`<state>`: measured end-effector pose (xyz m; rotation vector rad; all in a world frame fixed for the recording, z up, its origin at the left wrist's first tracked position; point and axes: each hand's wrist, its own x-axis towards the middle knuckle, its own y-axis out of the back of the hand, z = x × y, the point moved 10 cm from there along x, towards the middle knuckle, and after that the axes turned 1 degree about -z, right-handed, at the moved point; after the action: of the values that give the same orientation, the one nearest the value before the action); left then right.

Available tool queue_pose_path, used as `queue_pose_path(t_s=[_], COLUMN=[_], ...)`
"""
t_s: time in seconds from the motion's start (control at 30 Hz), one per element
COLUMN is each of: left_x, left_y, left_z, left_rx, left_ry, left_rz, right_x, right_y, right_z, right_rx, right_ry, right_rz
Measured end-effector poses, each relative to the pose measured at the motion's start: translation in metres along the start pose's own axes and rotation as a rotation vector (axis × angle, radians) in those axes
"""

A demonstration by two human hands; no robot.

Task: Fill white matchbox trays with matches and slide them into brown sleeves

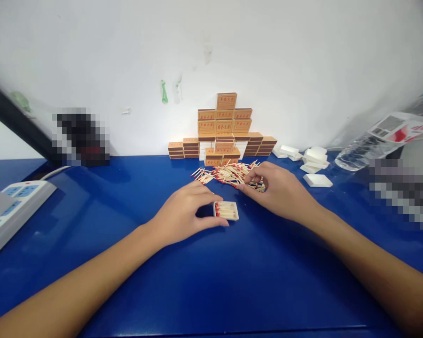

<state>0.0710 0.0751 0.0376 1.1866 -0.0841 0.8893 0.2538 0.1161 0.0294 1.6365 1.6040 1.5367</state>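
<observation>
In the middle of the frame the left hand [183, 213] rests on the blue table [211, 281], its thumb and fingers closed around a small white tray [226, 210] that lies flat on the table and holds a row of red-tipped matches. Just to the right, the right hand [280, 190] reaches into the near edge of a loose pile of matches [225, 172], its fingertips pinched together on a few sticks at the pile's right side. The pile sits slightly above the centre of the frame, just behind the tray and in front of a stack of orange matchboxes [223, 129] built up against the white wall [268, 56]; the stack is widest at the bottom and narrows to a single box on top. To the right of the stack, in the right-centre of the frame, several empty white trays [315, 159] lie scattered, one of them a little nearer and apart from the rest. At the upper right a clear plastic bottle [370, 145] lies tilted at the table's edge. At the left edge of the frame part of a white power strip [10, 206] with blue sockets lies on the table.
</observation>
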Motion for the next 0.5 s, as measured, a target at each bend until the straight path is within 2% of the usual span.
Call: queue_pose_path(t_s=[0.13,0.23,0.33,0.5], left_x=[0.0,0.0,0.0,-0.001], left_y=[-0.003,-0.003,-0.005,-0.003], left_z=[-0.001,-0.001,0.001,0.001], left_rx=[-0.01,0.009,0.013,0.017], left_ry=[0.003,-0.009,-0.021,-0.016], left_rz=[0.004,0.008,-0.013,0.004], right_x=[0.0,0.005,0.009,0.004], right_y=[-0.007,-0.013,-0.01,-0.013], right_z=[0.002,0.005,0.004,-0.012], right_rx=[0.006,0.032,0.116,0.176], right_ry=[-0.071,-0.06,0.031,0.27], right_rz=[0.037,0.002,-0.028,-0.139])
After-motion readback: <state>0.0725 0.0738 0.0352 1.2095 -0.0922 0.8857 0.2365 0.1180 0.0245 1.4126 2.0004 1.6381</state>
